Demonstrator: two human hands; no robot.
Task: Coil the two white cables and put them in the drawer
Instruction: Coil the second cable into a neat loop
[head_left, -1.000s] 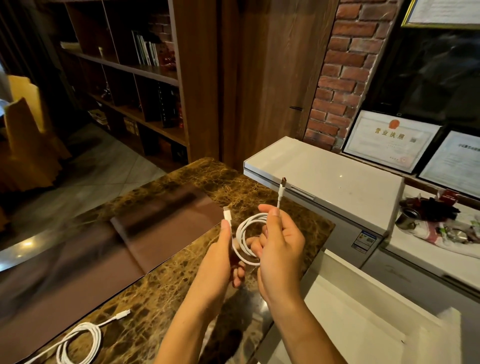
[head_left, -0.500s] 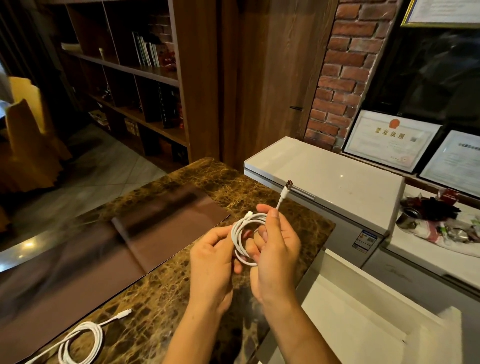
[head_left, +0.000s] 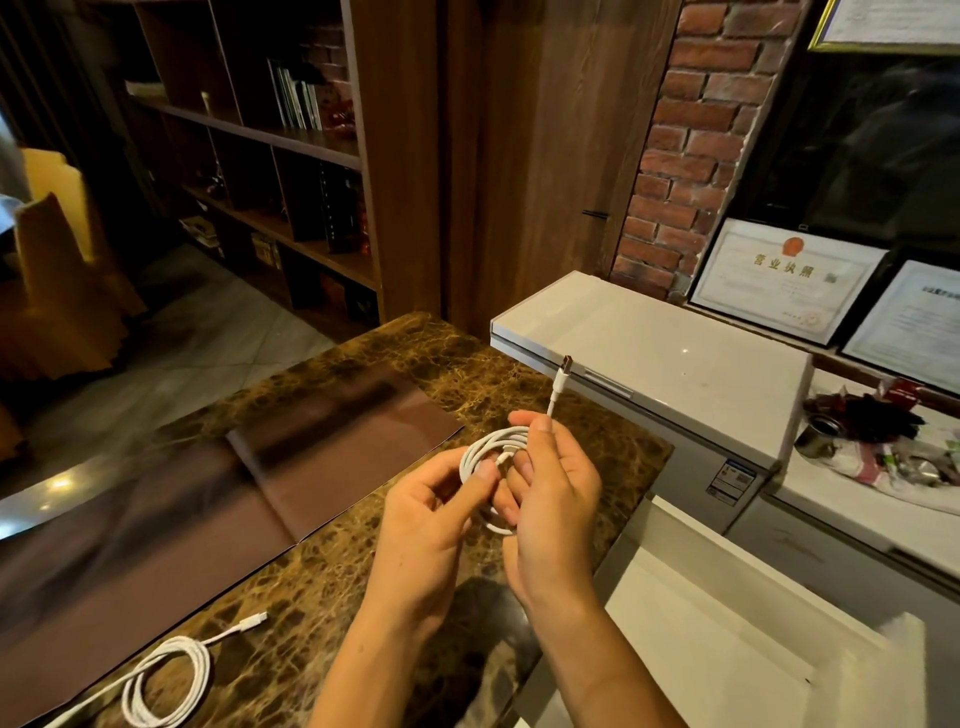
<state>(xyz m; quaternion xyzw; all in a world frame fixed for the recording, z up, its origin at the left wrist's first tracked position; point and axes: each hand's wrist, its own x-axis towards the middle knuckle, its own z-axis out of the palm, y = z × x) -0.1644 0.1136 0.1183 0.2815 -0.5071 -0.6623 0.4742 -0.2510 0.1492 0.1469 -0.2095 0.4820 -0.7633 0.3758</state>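
A coiled white cable (head_left: 487, 446) is held above the brown marble counter (head_left: 332, 561). My right hand (head_left: 556, 509) pinches its loops, and one plug end (head_left: 562, 375) sticks up past my thumb. My left hand (head_left: 436, 525) grips the coil's near-left side, its thumb by the other plug inside the loop. A second white cable (head_left: 171, 675) lies loosely coiled on the counter at the lower left, its plug pointing right. An open white drawer (head_left: 717, 634) sits below and right of the counter.
A white chest freezer (head_left: 670, 358) stands behind the counter, with a tin and clutter (head_left: 883, 441) to its right. Framed certificates (head_left: 784, 275) lean on the brick wall. A brown mat (head_left: 208, 499) covers the counter's left part. Wooden shelves stand at the back left.
My left hand has brought the free plug end from above the coil down into its middle and closed on the loops. The upper plug leans slightly more to the right.
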